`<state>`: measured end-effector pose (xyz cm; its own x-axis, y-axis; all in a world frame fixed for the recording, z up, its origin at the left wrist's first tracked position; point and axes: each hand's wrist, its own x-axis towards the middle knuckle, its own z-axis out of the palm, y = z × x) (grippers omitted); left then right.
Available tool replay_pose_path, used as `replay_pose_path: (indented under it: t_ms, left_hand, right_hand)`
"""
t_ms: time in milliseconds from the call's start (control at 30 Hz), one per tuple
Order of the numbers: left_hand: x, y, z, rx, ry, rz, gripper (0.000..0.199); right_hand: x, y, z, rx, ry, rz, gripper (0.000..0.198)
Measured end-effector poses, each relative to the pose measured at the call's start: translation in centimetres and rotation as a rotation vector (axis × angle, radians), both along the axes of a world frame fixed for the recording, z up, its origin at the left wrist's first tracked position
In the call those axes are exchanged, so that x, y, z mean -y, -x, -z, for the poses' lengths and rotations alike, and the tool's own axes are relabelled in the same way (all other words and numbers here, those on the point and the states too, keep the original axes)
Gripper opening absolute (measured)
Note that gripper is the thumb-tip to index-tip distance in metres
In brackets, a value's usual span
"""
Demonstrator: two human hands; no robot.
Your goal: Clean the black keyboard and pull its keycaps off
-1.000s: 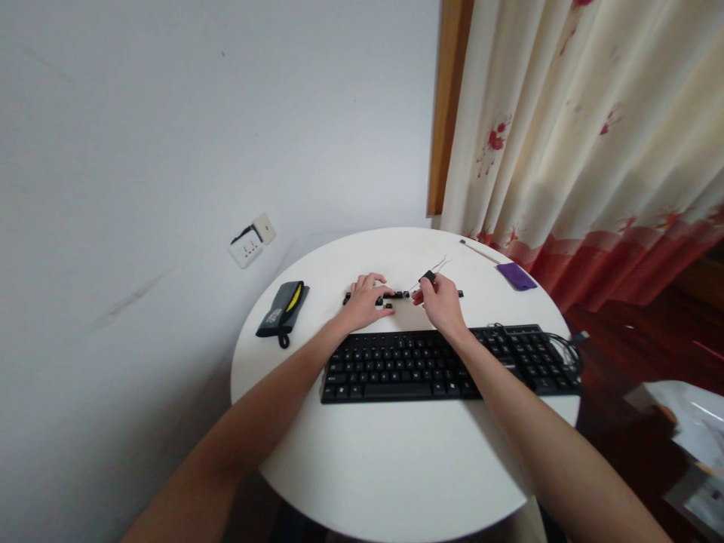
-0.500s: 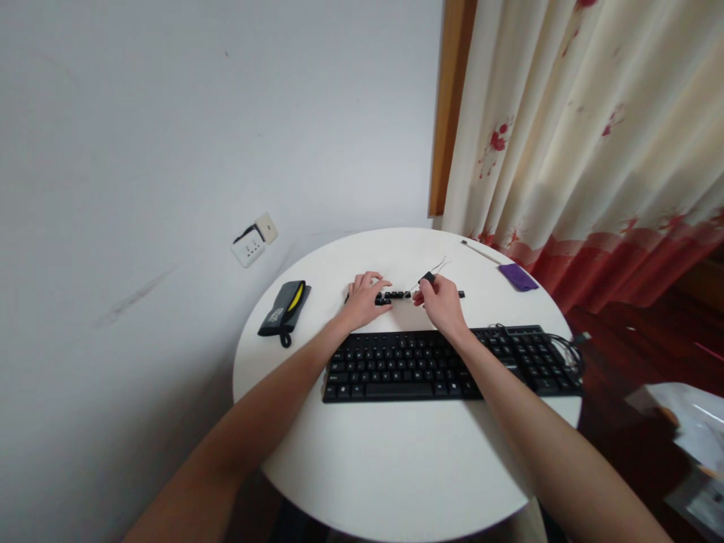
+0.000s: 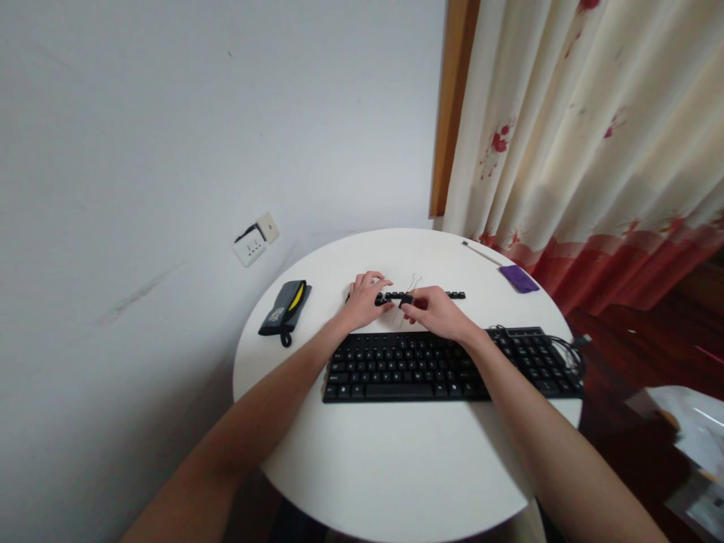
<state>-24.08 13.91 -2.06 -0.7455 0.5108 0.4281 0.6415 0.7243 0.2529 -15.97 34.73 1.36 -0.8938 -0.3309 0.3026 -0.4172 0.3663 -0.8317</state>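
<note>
I see the row of black keys (image 3: pixel 394 295) run sideways, my left hand (image 3: pixel 363 300) at its left end, grip unclear, my right hand (image 3: pixel 437 311) pinching a wire tool (image 3: pixel 406 299).

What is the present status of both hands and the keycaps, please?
Left hand at left end of keycap row. Right hand gripping wire keycap puller. Row partly hidden by both hands; keyboard on near side.

Left of centre I note a grey pouch (image 3: pixel 283 307), yellow showing; wall socket (image 3: pixel 250 248) higher up. Upper right: floral curtain (image 3: pixel 588 128). Right of centre: purple cloth (image 3: pixel 519 278). Lower right: white plastic (image 3: pixel 693 418).
</note>
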Motion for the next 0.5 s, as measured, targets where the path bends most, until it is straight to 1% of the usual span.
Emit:
replay_pose_path:
  t_ms: [67,200,267,333,500]
  left_hand:
    - [0.1,-0.5,-0.7,0.036,-0.028,0.093,0.035]
    - [0.6,-1.9,-2.2,0.205,-0.075,0.372,0.017]
    - [0.8,-2.6,-2.8,0.328,-0.058,0.466,0.017]
    - [0.9,-3.2,-3.3,0.424,-0.020,0.532,0.020]
    - [0.5,-4.0,-3.5,0.472,0.037,0.640,0.022]
  right_hand:
    - [-0.3,-0.2,-0.2,0.015,-0.011,-0.068,0.014]
    - [-0.5,-0.5,-0.5,0.044,-0.050,-0.093,0.012]
    - [-0.5,-0.5,-0.6,0.060,-0.066,-0.098,0.011]
    - [-0.5,-0.6,-0.5,0.085,-0.065,-0.122,0.011]
    - [-0.6,-0.7,-0.4,0.115,-0.064,-0.219,0.011]
